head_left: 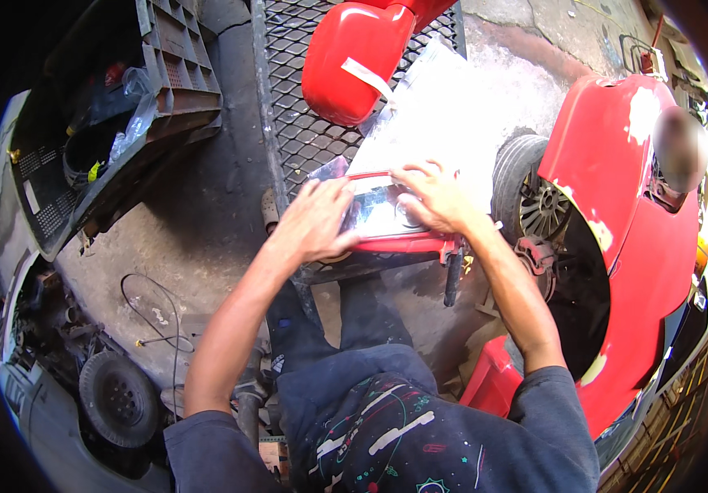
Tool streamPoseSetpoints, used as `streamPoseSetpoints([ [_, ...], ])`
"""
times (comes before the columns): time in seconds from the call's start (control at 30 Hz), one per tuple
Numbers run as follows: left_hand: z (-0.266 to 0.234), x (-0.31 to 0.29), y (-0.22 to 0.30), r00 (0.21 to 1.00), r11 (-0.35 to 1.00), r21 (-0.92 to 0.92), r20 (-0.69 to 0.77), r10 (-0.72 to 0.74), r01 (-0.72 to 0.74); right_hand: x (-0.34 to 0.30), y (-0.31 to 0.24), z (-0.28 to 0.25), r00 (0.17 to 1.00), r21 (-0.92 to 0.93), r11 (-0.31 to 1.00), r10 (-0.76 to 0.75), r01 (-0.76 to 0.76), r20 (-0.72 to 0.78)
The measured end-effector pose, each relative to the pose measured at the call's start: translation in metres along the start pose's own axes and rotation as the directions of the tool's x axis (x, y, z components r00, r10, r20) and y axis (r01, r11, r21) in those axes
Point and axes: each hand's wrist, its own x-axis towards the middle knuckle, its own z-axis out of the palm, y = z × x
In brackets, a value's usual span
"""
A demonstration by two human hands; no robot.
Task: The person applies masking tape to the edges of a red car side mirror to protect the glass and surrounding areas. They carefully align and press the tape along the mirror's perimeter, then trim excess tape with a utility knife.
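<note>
Both hands rest on a red-framed headlight (387,226) with a clear lens, which lies on a black metal mesh grate (296,123). My left hand (314,220) presses flat on the lamp's left end, fingers spread. Fingers apart, my right hand (434,197) lies on its upper right part. A sheet of clear plastic film (444,107) lies under and beyond the lamp. A red car body part (354,57) with a strip of white tape sits on the grate just above.
A red car fender (617,197) and a wheel (530,193) stand at the right, with another person behind it. A black plastic crate (177,62) and a bumper lie at the upper left. A small tyre (119,398) and loose wire (152,308) lie on the concrete floor at the lower left.
</note>
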Motion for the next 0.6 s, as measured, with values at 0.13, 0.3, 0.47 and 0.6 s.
streamPoseSetpoints([
  [0.13, 0.031, -0.007, 0.0, 0.999, 0.998, 0.041, 0.001, 0.053, -0.053, -0.008, 0.0, 0.005, 0.999, -0.066, 0.997, 0.047, -0.045, 0.025],
  [0.3, 0.03, -0.01, -0.005, 0.999, 0.999, 0.044, -0.045, 0.015, -0.013, -0.013, 0.009, -0.007, 0.992, -0.084, 0.992, 0.101, -0.095, 0.072],
  [0.47, 0.043, 0.013, 0.01, 0.997, 0.999, 0.025, -0.057, 0.048, -0.046, -0.006, -0.01, 0.011, 0.999, -0.139, 0.99, 0.028, -0.025, 0.023],
  [0.6, 0.047, 0.012, 0.011, 0.999, 0.995, -0.101, -0.036, 0.018, -0.021, -0.013, -0.003, -0.001, 0.979, -0.143, 0.978, 0.172, -0.155, 0.111],
])
